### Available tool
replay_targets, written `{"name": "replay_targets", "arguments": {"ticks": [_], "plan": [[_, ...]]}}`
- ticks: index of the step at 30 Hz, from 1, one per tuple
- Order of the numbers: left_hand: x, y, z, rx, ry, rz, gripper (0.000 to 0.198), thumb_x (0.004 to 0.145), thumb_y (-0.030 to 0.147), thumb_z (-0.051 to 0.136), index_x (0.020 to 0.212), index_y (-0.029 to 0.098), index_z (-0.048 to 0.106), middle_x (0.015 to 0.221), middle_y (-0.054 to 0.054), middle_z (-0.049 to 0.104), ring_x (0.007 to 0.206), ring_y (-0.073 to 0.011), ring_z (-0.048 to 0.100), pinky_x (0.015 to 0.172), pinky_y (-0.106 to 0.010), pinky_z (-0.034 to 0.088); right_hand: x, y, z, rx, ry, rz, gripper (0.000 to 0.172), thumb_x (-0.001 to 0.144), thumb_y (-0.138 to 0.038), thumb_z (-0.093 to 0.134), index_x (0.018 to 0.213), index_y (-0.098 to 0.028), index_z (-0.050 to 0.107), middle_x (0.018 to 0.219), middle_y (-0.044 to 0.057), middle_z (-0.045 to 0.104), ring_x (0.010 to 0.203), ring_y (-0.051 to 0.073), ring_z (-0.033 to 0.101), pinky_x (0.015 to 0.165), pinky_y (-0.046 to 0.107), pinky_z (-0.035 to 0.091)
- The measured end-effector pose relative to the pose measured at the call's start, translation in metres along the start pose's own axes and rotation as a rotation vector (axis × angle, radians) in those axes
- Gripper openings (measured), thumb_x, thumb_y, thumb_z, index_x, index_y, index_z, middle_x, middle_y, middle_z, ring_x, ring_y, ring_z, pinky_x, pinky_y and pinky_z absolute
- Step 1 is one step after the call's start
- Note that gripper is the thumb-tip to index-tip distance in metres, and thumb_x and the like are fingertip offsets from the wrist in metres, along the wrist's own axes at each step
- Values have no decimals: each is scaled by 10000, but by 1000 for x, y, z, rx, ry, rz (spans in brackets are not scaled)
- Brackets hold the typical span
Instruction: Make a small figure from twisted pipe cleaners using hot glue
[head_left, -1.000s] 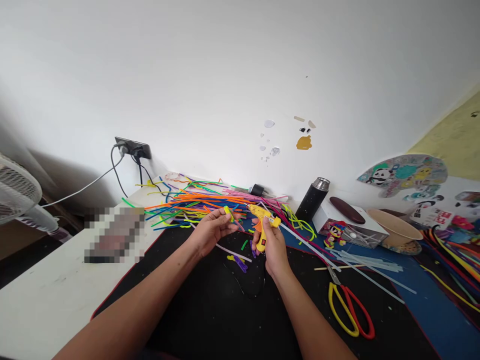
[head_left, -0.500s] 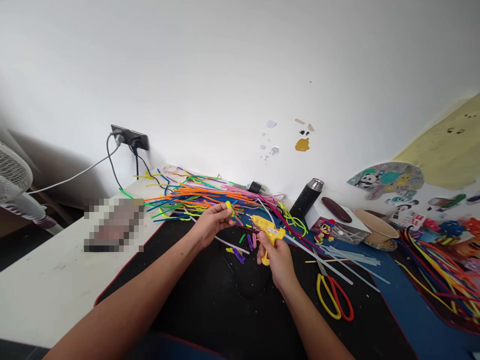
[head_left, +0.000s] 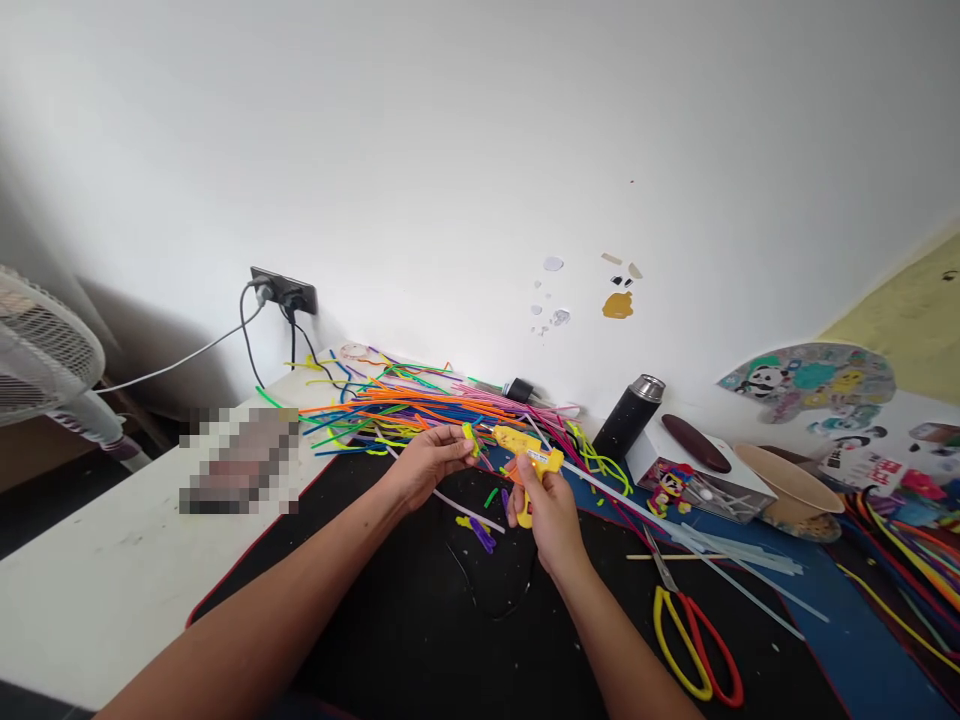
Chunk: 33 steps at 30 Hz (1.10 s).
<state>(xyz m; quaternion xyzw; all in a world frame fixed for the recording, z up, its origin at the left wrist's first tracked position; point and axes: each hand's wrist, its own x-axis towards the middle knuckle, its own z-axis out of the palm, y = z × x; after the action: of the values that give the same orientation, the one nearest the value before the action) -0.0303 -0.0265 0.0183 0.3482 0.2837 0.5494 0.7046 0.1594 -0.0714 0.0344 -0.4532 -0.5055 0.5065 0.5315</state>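
My left hand (head_left: 439, 458) pinches a small yellow piece of bent pipe cleaner (head_left: 470, 438) between thumb and fingertips. My right hand (head_left: 546, 500) is wrapped round the handle of a yellow hot glue gun (head_left: 528, 448), whose nozzle points left, close to the yellow piece; I cannot tell whether they touch. A long translucent glue stick (head_left: 600, 482) sticks out of the gun's back. Below the hands, a purple and yellow pipe cleaner piece (head_left: 480, 533) and a short green piece (head_left: 490, 498) lie on the black mat (head_left: 375, 620).
A pile of coloured pipe cleaners (head_left: 420, 400) lies along the wall. To the right are red-and-yellow scissors (head_left: 694, 640), loose glue sticks (head_left: 750, 550), a black thermos (head_left: 630, 415) and a white box (head_left: 652, 465). A fan (head_left: 45, 345) stands at far left, near a wall socket (head_left: 285, 290).
The glue gun's nozzle has come closer to the yellow piece in my left hand. The whole view has shifted slightly, so the scene sits a little lower and mostly further right.
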Motion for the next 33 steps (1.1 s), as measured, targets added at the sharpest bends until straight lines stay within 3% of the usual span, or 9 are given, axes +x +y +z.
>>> {"name": "replay_targets", "arguments": {"ticks": [5,10,14,25,33], "plan": [[2,-2,-1,-1,33,17,361,616,256,980,833,148,712,727,-6,691,654,-142,683,740,-288,580,16,7,-2,14,20,-27,565,853,-766,642,795,-204,639,437,-70,480,343,122,477,407,248,376],[1,-2,1,15,65,-8,381,632,288,976,853,140,704,772,-15,713,683,-158,712,783,-313,596,9,15,-17,-194,-14,-20,613,873,-752,631,588,-215,553,411,-2,528,396,141,524,462,261,420],[0,-2,2,41,52,-10,347,679,311,951,858,136,711,809,-33,730,700,-166,718,802,-328,597,6,14,-22,-146,28,-34,581,878,-762,613,727,-203,659,407,-25,512,390,155,516,462,270,416],[-1,-3,3,106,40,8,306,679,297,948,815,151,718,790,-27,738,672,-147,697,750,-288,583,2,3,-17,-262,18,-60,666,858,-807,577,511,-240,541,389,8,513,374,157,511,426,275,408],[-2,-3,5,138,52,29,298,675,303,947,828,151,743,806,-25,743,678,-150,704,744,-280,588,-1,1,-15,-344,33,-74,647,865,-798,573,536,-242,567,359,0,501,345,158,498,413,276,403]]}}
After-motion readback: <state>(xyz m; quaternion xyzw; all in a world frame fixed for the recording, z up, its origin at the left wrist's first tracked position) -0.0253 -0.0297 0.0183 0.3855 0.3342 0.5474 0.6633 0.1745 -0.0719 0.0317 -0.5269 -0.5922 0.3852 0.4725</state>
